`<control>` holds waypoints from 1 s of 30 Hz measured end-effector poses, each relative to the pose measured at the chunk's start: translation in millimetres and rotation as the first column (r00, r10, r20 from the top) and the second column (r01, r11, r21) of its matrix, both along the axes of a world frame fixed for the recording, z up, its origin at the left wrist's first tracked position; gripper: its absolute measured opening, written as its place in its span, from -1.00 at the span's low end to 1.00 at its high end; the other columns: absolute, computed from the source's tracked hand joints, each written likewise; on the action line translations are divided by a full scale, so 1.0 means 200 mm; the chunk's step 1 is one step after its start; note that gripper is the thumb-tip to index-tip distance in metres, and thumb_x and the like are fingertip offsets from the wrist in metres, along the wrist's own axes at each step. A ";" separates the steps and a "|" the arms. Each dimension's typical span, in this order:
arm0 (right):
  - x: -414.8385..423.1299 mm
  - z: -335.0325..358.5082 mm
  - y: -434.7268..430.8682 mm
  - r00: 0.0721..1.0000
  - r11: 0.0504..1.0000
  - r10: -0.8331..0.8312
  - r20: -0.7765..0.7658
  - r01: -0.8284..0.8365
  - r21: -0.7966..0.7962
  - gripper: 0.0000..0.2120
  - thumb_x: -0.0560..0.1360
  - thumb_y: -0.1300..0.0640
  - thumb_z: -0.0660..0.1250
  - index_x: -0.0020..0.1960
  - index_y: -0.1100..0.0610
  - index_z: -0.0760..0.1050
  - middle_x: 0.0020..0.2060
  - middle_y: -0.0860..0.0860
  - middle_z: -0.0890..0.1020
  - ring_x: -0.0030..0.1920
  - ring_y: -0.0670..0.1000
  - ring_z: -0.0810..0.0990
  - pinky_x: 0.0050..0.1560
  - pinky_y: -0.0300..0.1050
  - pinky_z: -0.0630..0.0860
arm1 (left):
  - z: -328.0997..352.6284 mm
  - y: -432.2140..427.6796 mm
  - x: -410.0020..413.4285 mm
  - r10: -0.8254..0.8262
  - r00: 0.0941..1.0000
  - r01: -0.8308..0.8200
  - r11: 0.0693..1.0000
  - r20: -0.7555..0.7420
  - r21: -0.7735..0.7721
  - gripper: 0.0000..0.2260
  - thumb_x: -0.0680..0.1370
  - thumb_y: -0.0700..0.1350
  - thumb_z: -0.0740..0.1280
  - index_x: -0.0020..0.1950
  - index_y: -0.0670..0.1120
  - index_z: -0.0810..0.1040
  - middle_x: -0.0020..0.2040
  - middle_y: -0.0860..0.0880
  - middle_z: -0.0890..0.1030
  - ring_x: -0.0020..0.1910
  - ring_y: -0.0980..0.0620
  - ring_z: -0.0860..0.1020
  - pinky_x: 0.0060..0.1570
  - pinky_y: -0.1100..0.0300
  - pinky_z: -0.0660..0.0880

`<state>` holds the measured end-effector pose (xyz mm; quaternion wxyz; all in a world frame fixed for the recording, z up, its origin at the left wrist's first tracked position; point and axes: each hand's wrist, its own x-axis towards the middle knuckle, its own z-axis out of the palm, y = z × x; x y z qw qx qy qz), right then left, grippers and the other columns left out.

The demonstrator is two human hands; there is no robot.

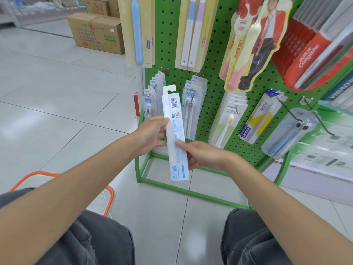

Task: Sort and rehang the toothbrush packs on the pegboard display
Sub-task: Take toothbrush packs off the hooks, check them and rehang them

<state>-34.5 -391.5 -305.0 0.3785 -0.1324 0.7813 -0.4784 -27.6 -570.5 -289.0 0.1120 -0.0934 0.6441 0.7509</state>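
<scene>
Beside Colgate boxes (313, 52) — barcoded pack (176, 138) held.

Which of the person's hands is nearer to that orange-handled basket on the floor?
Left. The left hand grips the blue-and-white toothbrush pack on the side above the orange-handled white basket; the right hand holds the pack's opposite edge, farther from the basket.
</scene>
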 end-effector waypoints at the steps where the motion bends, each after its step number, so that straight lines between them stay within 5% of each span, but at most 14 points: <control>1: 0.00 0.01 0.00 1.000 1.000 -0.022 -0.007 0.022 -0.002 -0.54 0.64 -0.19 0.04 0.05 0.11 0.57 -0.07 0.03 0.70 -0.05 0.05 0.70 -0.02 -0.14 0.63 | 0.00 0.00 0.00 -0.016 1.000 0.016 1.000 -0.001 0.004 -0.80 0.69 -0.12 0.13 0.16 -0.03 0.55 -0.02 -0.04 0.71 -0.02 -0.01 0.68 -0.09 0.08 0.61; 10: -0.04 0.02 0.02 0.994 0.996 -0.086 -0.065 0.085 -0.021 -0.45 0.62 -0.24 0.06 0.14 0.17 0.60 0.03 0.16 0.69 0.02 0.15 0.68 0.14 0.01 0.60 | 0.00 0.01 0.01 -0.130 0.991 0.130 0.989 -0.002 -0.064 -0.78 0.69 -0.06 0.14 0.19 -0.04 0.55 -0.04 -0.02 0.72 -0.02 0.00 0.68 0.01 0.05 0.59; 18: -0.08 0.07 0.05 0.828 0.951 -0.307 -0.469 0.252 -0.178 -0.80 0.61 0.08 0.28 0.14 0.16 0.58 -0.02 0.06 0.69 -0.17 -0.08 0.64 -0.12 -0.15 0.55 | -0.01 0.01 0.03 -0.297 0.955 0.290 0.920 0.015 -0.264 -0.75 0.70 0.06 0.08 0.17 0.13 0.55 0.04 0.08 0.70 0.10 0.08 0.64 0.14 0.03 0.53; 24: -0.09 0.10 0.00 0.758 0.866 -0.491 -0.431 0.369 -0.337 -0.73 0.66 0.09 0.16 -0.04 0.23 0.53 -0.11 0.24 0.65 -0.22 0.05 0.59 -0.30 -0.18 0.53 | 0.02 0.00 0.04 -0.365 0.930 0.356 0.871 0.038 -0.339 -0.71 0.69 0.09 0.07 0.15 0.07 0.57 0.05 0.07 0.69 0.02 0.15 0.65 0.06 0.13 0.55; 30: -0.10 0.14 -0.07 0.753 0.830 -0.534 -0.384 0.379 -0.410 -0.77 0.67 0.11 0.13 0.02 0.18 0.52 -0.17 0.04 0.59 -0.26 -0.09 0.55 -0.33 -0.26 0.53 | 0.02 -0.05 0.01 -0.394 0.910 0.413 0.886 0.130 -0.209 -0.50 0.62 0.26 0.02 0.32 0.00 0.52 0.18 0.02 0.66 0.21 0.06 0.60 0.29 0.04 0.48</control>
